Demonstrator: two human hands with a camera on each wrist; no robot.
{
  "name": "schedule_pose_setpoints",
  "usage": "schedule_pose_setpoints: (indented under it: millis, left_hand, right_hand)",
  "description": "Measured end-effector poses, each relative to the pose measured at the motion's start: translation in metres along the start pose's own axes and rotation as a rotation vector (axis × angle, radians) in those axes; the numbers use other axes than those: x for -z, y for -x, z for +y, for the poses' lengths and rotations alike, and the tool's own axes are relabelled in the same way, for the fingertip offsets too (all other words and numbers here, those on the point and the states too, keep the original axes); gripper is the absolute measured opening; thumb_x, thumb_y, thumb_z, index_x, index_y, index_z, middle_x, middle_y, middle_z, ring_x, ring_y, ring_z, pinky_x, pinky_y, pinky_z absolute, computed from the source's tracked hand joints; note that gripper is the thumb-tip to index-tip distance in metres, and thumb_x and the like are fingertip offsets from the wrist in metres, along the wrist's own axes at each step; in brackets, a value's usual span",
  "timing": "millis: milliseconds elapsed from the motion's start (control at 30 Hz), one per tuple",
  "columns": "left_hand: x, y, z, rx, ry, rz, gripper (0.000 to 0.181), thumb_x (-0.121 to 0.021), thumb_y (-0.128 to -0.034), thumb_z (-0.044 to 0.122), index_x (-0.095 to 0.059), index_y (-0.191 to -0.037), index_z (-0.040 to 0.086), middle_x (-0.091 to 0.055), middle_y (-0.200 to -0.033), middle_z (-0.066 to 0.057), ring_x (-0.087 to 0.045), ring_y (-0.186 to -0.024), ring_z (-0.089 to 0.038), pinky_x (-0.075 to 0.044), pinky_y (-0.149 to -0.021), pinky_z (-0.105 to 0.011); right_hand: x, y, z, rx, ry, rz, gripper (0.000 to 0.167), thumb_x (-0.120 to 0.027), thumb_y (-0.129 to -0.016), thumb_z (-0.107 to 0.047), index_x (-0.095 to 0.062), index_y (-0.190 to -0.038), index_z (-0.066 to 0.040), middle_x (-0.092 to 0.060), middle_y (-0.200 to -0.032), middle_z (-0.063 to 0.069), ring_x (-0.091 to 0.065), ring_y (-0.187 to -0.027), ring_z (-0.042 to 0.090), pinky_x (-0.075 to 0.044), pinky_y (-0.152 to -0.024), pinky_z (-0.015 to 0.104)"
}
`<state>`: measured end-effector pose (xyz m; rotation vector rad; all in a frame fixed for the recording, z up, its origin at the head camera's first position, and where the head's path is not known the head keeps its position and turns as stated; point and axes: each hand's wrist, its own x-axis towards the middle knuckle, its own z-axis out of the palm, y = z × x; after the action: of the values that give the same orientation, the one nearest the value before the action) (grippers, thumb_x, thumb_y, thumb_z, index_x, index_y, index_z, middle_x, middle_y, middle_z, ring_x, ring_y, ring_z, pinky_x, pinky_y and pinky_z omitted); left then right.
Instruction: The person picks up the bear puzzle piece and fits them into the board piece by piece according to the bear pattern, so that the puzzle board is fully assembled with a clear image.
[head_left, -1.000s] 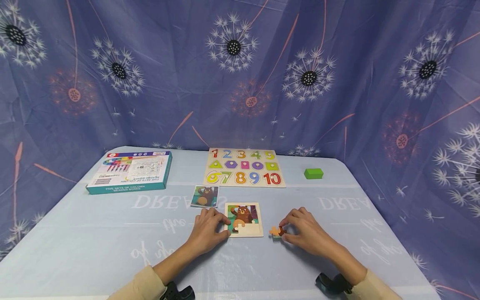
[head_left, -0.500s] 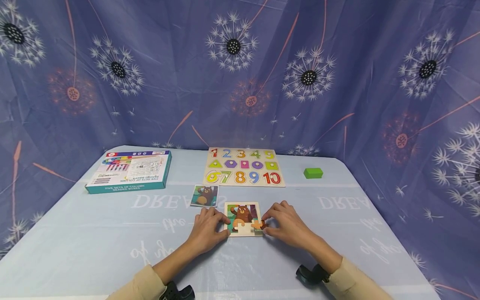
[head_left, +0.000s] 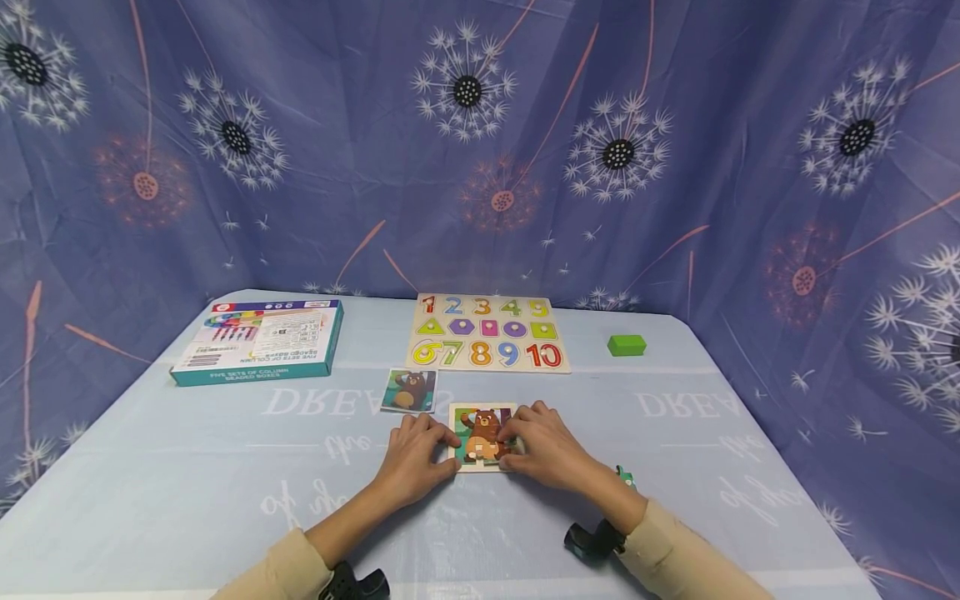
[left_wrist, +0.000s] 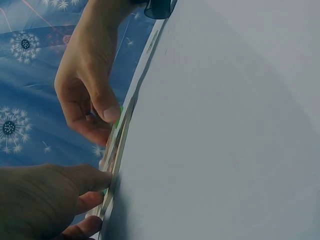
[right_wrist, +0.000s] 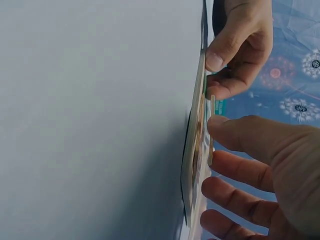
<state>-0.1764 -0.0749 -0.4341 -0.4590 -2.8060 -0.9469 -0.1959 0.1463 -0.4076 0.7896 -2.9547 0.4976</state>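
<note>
My left hand (head_left: 416,454) holds the left edge of a small wooden bear puzzle board (head_left: 480,469), thumb and fingers curled at its rim. Over the board's lower right, my right hand (head_left: 547,450) pinches a puzzle piece (right_wrist: 213,106) between thumb and index finger. The right wrist view shows that thin piece edge-on, just above the board. Bear pieces fill much of the board; a bare pale patch shows at its lower middle. The right fingers hide part of the board. Behind the left hand lies a picture card of the same bear (head_left: 409,390).
A number and shape board (head_left: 488,333) lies at the back middle. To the left is a teal-edged box (head_left: 258,343), and a green block (head_left: 627,345) stands at the back right. A dandelion-print curtain (head_left: 480,242) hangs behind the table.
My right hand has carried the puzzle piece leftward from beside the board to over its lower right part. The left hand has stayed at the board's left edge.
</note>
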Motion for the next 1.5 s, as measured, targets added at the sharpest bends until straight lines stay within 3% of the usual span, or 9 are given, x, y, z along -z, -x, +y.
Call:
schedule_pose_setpoints:
  millis: [833, 1233, 1500]
  left_hand:
    - [0.0, -0.002, 0.001, -0.009, -0.018, 0.009, 0.017, -0.076, -0.0702, 0.021, -0.067, -0.083, 0.019, -0.052, -0.088, 0.001, -0.036, -0.085, -0.014, -0.026, -0.075, -0.034]
    - [-0.006, -0.007, 0.013, -0.081, -0.006, 0.037, 0.015, -0.075, -0.0712, 0.023, -0.067, -0.083, 0.019, -0.053, -0.088, 0.003, -0.039, -0.086, -0.014, -0.026, -0.075, -0.033]
    - [-0.011, -0.01, 0.02, -0.08, 0.003, 0.038, 0.014, -0.073, -0.0708, 0.022, -0.068, -0.083, 0.019, -0.052, -0.089, 0.002, -0.038, -0.085, -0.014, -0.027, -0.076, -0.033]
  right_hand:
    - [-0.007, -0.007, -0.005, -0.01, -0.01, -0.021, 0.024, -0.077, -0.073, -0.032, -0.07, -0.093, -0.021, -0.057, -0.093, -0.006, -0.042, -0.089, 0.014, -0.034, -0.081, 0.036]
    - [-0.008, -0.005, -0.004, -0.01, -0.017, -0.002, 0.024, -0.078, -0.072, -0.032, -0.07, -0.092, -0.021, -0.058, -0.095, -0.005, -0.043, -0.088, 0.015, -0.034, -0.081, 0.036]
    - [-0.008, -0.003, -0.003, 0.005, -0.025, 0.026, 0.022, -0.078, -0.073, -0.032, -0.07, -0.09, -0.02, -0.058, -0.093, -0.006, -0.042, -0.087, 0.014, -0.033, -0.08, 0.035]
